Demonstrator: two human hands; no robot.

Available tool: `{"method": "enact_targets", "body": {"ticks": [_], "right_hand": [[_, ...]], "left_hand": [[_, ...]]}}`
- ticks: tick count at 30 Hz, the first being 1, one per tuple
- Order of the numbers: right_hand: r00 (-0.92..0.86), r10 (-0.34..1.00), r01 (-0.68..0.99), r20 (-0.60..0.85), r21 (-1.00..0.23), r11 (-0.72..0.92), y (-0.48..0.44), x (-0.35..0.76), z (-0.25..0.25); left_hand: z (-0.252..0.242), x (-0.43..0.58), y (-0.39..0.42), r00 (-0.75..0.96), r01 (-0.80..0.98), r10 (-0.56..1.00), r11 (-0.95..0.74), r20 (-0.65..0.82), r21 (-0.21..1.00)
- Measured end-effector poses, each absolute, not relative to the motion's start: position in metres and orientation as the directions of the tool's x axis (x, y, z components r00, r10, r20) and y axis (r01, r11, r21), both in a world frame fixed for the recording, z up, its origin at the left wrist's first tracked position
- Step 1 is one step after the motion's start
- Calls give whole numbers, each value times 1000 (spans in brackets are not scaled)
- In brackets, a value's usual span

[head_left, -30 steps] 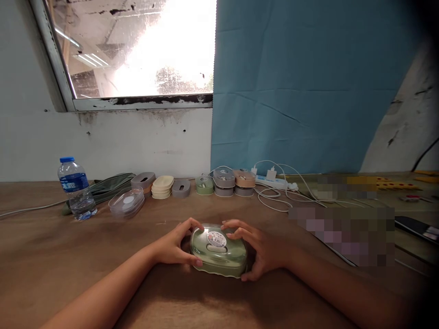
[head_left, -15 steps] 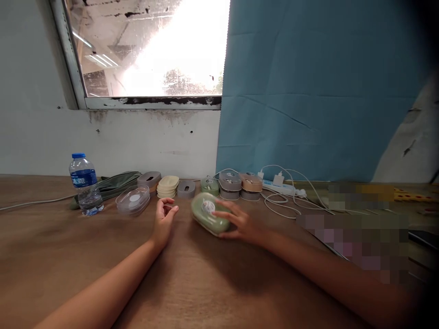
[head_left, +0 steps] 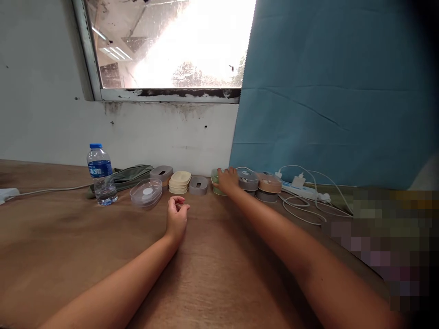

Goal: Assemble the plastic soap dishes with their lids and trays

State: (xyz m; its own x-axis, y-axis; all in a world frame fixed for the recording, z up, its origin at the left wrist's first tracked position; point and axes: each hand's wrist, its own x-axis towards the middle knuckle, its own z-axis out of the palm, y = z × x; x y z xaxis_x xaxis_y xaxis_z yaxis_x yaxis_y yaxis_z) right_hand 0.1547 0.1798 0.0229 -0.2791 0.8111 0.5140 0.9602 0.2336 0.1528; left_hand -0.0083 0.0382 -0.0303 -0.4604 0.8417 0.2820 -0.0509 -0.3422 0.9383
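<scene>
My right hand (head_left: 228, 180) reaches to the back of the wooden table (head_left: 212, 274) and lies over a green lidded box (head_left: 215, 182), fingers closed round it, right beside a grey box (head_left: 248, 180) and a tan box (head_left: 269, 183) in the row by the wall. The green box is mostly hidden under the hand. My left hand (head_left: 176, 218) rests on the table nearer to me, fingers loosely curled, holding nothing.
Along the wall stand a water bottle (head_left: 100, 174), a dark green pouch (head_left: 130, 174), a clear box (head_left: 146, 193), a grey lid (head_left: 161, 173), cream lids (head_left: 180, 181) and another grey lid (head_left: 198, 185). A white power strip (head_left: 297, 188) with cables lies at the right.
Both hands held the green box near me. My left hand let go, and my right hand carried the box away to the row by the wall.
</scene>
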Motion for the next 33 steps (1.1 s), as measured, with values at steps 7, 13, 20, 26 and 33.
{"method": "enact_targets", "body": {"ticks": [7, 13, 20, 26, 33], "right_hand": [[-505, 782, 861, 364, 265, 433, 168, 100, 9], [-466, 819, 884, 333, 209, 418, 173, 76, -13], [-626, 716, 779, 310, 211, 590, 140, 102, 1], [-814, 538, 580, 219, 267, 770, 55, 186, 18], [-731, 652, 653, 204, -69, 754, -5, 271, 27]], "left_hand": [[-29, -10, 41, -512, -58, 823, -318, 245, 946], [-28, -12, 42, -526, -25, 812, -311, 252, 950], [-25, -19, 38, -488, 156, 769, -388, 412, 909], [-20, -39, 55, -197, 729, 564, -463, 802, 504], [-3, -47, 129, 150, 985, 752, -169, 642, -33]]}}
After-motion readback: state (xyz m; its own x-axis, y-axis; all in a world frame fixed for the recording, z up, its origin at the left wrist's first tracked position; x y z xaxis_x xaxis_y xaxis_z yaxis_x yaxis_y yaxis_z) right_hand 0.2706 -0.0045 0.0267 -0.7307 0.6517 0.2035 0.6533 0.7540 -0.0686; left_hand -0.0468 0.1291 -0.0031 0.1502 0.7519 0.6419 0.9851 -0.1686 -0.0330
